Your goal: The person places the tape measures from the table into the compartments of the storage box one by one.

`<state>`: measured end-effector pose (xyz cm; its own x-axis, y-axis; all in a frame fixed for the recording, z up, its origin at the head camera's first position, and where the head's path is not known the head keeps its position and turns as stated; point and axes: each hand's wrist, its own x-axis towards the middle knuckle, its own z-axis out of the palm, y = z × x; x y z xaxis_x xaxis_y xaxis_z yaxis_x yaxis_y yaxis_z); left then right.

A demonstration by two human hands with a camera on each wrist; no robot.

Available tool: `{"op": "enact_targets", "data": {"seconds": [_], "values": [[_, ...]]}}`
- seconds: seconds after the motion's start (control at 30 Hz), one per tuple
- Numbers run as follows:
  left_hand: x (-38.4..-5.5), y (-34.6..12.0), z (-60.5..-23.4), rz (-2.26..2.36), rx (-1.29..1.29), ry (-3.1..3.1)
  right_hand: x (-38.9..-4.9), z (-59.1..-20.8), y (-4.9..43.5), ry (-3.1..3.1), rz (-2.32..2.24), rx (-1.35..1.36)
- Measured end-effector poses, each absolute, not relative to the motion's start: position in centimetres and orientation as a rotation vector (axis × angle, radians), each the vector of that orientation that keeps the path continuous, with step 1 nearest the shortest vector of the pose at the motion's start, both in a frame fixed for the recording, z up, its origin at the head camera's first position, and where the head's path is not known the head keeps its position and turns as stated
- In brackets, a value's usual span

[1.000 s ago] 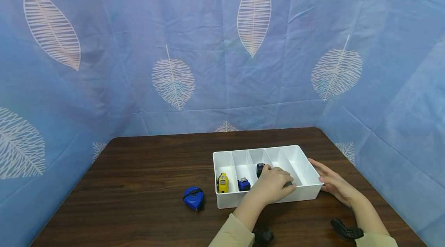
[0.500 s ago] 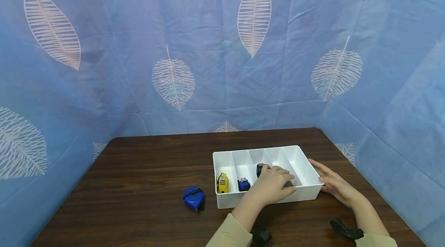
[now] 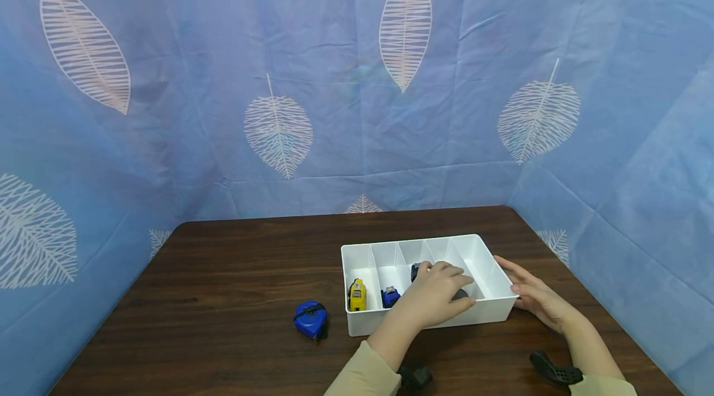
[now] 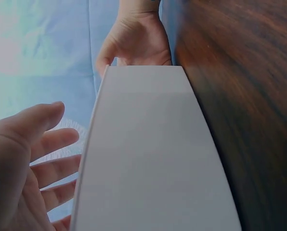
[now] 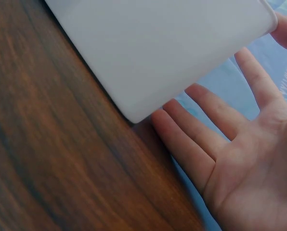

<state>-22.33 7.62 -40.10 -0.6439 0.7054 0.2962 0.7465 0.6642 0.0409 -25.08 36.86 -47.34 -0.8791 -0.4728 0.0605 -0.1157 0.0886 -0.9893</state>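
A white divided box (image 3: 432, 320) stands on the table in the head view. My left hand (image 3: 432, 297) hovers over its front wall, fingers loosely spread. Just beneath those fingers a dark rounded thing (image 3: 460, 294) shows in part in the fourth compartment; its kind is hidden. A dark, mostly covered thing (image 3: 415, 271) lies in the third compartment. To the left are a small blue tape measure (image 3: 390, 297) and a yellow tape measure (image 3: 357, 295), each in its own compartment. My right hand (image 3: 538, 300) rests against the box's right end, fingers extended and thumb near the rim.
A larger blue tape measure (image 3: 311, 318) with a black strap lies on the dark wooden table (image 3: 212, 297), left of the box. A blue leaf-patterned cloth (image 3: 334, 136) hangs behind the table and along its sides.
My left hand's fingers have loosened and lifted slightly, and its forearm has shifted a little left. More of the dark thing beneath shows. The right hand and box stay put.
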Motion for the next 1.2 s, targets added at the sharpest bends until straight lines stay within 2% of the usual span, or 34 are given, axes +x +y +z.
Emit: {"op": "enact_targets", "data": {"seconds": [1.2], "values": [[-22.3, 3.7, -37.7, -0.328, -1.202, -2.511, -24.7, -46.9, 36.2, 2.133, -1.895, -0.499]]}}
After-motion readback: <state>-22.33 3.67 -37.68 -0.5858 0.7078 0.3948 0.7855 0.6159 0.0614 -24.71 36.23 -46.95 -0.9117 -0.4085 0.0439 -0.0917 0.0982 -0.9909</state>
